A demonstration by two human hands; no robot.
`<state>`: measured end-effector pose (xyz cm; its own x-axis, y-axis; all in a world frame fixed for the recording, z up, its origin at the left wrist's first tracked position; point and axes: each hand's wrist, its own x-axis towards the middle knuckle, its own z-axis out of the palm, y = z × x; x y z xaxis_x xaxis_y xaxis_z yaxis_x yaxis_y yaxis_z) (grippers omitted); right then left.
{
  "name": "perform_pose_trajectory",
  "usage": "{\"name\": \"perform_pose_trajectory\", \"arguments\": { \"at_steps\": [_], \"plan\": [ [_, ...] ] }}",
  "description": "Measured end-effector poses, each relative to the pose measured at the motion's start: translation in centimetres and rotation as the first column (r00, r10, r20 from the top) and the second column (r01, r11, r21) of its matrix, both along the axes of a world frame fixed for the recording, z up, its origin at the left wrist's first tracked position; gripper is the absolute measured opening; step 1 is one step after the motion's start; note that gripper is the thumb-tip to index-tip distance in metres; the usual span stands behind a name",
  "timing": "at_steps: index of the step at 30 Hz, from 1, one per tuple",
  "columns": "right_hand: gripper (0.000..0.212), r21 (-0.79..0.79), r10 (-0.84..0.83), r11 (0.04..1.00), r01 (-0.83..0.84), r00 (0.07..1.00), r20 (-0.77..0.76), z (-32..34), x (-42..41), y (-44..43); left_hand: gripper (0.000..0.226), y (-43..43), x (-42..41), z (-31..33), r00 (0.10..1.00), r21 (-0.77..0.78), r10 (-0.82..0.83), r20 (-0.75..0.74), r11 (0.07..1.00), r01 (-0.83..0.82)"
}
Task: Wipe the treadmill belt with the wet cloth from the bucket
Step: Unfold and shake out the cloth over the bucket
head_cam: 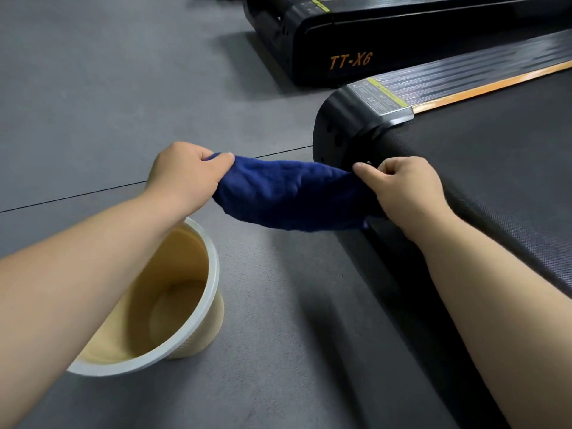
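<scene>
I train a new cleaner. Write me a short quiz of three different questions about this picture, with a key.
1. True or false: the blue cloth lies flat on the treadmill belt.
2. What grips the cloth? A) left hand only B) right hand only C) both
3. Fill in: the bucket stands on the ___.

Key: 1 false, it is held stretched in the air; 2 C; 3 floor.

1. grey floor (93,88) with a thin dark seam (77,196) running across it.
2. second black treadmill (356,35) at the top, marked "tt-x6" in orange, with a yellow-green sticker (320,5) on its rail.
</scene>
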<state>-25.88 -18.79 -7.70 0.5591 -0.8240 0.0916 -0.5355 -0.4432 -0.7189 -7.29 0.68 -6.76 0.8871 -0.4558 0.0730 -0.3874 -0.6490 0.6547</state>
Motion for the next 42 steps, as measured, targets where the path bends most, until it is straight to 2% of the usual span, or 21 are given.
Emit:
{"name": "perform_pose_trajectory", "arguments": {
  "at_steps": [2, 3, 6, 8, 10, 12, 14, 17, 19, 21, 22, 24, 26, 28, 29, 31, 33, 35, 37, 39, 42],
  "plan": [
    [0.044, 0.310, -0.101, 0.950, 0.047, 0.982, 0.163, -0.1, 1.0, 1.3, 0.044, -0.7, -1.1, 0.0, 0.984, -0.051, -0.072, -0.164, 0.997, 0.064],
    [0.043, 0.490, -0.172, 0.870, 0.043, 0.960, 0.221, -0.2, 1.7, 1.8, 0.043, -1.1, -1.8, 0.0, 0.944, -0.133, -0.126, -0.306, 0.987, 0.089],
    [0.044, 0.749, -0.234, 0.662, 0.013, 0.953, 0.190, -0.3, 3.2, 3.7, 0.027, -1.3, -4.0, 0.5, 0.708, -0.321, -0.305, -0.637, 0.940, 0.116],
    [0.048, 0.832, -0.123, 0.528, -0.171, 0.954, 0.273, 0.1, 3.6, 4.7, 0.026, -1.2, -4.6, 0.7, 0.591, -0.409, -0.443, -0.674, 0.890, 0.200],
    [0.049, 0.823, -0.015, 0.422, -0.379, 0.905, 0.425, 0.5, 3.3, 5.0, 0.041, -1.1, -5.0, 0.9, 0.553, -0.395, -0.552, -0.624, 0.834, 0.386],
    [0.046, 0.780, 0.043, 0.413, -0.470, 0.865, 0.499, 0.9, 2.9, 4.9, 0.058, -0.9, -5.4, 1.3, 0.594, -0.247, -0.618, -0.515, 0.770, 0.588],
    [0.038, 0.764, 0.042, 0.464, -0.449, 0.872, 0.487, 0.9, 2.6, 4.5, 0.060, -0.3, -4.9, 1.4, 0.609, -0.145, -0.651, -0.453, 0.728, 0.670],
    [0.027, 0.752, 0.020, 0.473, -0.459, 0.859, 0.511, 0.8, 2.9, 4.4, 0.039, 1.5, -2.8, 1.1, 0.726, -0.128, -0.593, -0.347, 0.797, 0.590],
    [0.025, 0.760, 0.028, 0.386, -0.523, 0.830, 0.557, 1.0, 3.7, 5.2, 0.026, 2.3, -1.5, 0.2, 0.827, -0.200, -0.511, -0.236, 0.858, 0.473],
    [0.029, 0.756, 0.072, 0.259, -0.601, 0.793, 0.606, 1.3, 4.7, 6.4, 0.042, 3.3, -0.4, -1.1, 0.859, -0.328, -0.410, -0.306, 0.893, 0.310],
    [0.032, 0.746, 0.073, 0.188, -0.639, 0.767, 0.638, 1.5, 5.2, 6.8, 0.055, 3.8, 0.0, -1.7, 0.799, -0.389, -0.404, -0.444, 0.891, 0.234],
    [0.037, 0.721, 0.034, 0.069, -0.689, 0.724, 0.689, 1.4, 6.1, 7.3, 0.056, 5.2, 0.5, -2.4, 0.516, -0.470, -0.454, -0.726, 0.876, 0.109],
    [0.043, 0.728, 0.018, 0.023, -0.685, 0.728, 0.685, 0.9, 6.8, 7.9, 0.044, 6.7, 0.7, -2.6, 0.385, -0.462, -0.439, -0.812, 0.886, 0.036],
    [0.050, 0.769, 0.076, 0.015, -0.639, 0.768, 0.636, -0.3, 7.2, 8.6, 0.047, 8.0, 1.5, -2.6, 0.393, -0.482, -0.445, -0.805, 0.876, 0.006],
    [0.051, 0.791, 0.138, 0.019, -0.611, 0.785, 0.604, -0.8, 7.3, 9.1, 0.043, 8.5, 1.9, -2.6, 0.439, -0.489, -0.441, -0.783, 0.872, 0.004],
    [0.039, 0.839, 0.272, 0.021, -0.544, 0.810, 0.519, -1.6, 7.7, 10.0, 0.017, 9.2, 2.2, -2.3, 0.604, -0.419, -0.380, -0.700, 0.904, 0.083],
    [0.031, 0.886, 0.315, 0.041, -0.462, 0.847, 0.427, -2.4, 8.2, 10.8, 0.010, 9.5, 2.2, -2.2, 0.718, -0.297, -0.317, -0.619, 0.941, 0.160],
    [0.036, 0.917, 0.301, 0.142, -0.372, 0.899, 0.318, -3.6, 8.9, 11.6, 0.015, 9.4, 2.3, -2.1, 0.718, -0.257, -0.302, -0.628, 0.950, 0.175],
    [0.034, 0.920, 0.243, 0.306, -0.246, 0.954, 0.174, -4.6, 9.1, 12.2, 0.017, 9.2, 2.5, -1.9, 0.702, -0.188, -0.268, -0.660, 0.964, 0.191],
    [0.023, 0.875, 0.281, 0.454, -0.166, 0.959, 0.036, -5.5, 9.0, 12.4, 0.015, 9.2, 2.8, -2.5, 0.763, -0.042, -0.208, -0.612, 0.972, 0.232],
    [0.018, 0.838, 0.385, 0.525, -0.151, 0.920, -0.075, -6.2, 8.1, 12.3, 0.018, 9.3, 2.9, -4.9, 0.866, 0.101, -0.176, -0.468, 0.963, 0.250]
  ]
}}
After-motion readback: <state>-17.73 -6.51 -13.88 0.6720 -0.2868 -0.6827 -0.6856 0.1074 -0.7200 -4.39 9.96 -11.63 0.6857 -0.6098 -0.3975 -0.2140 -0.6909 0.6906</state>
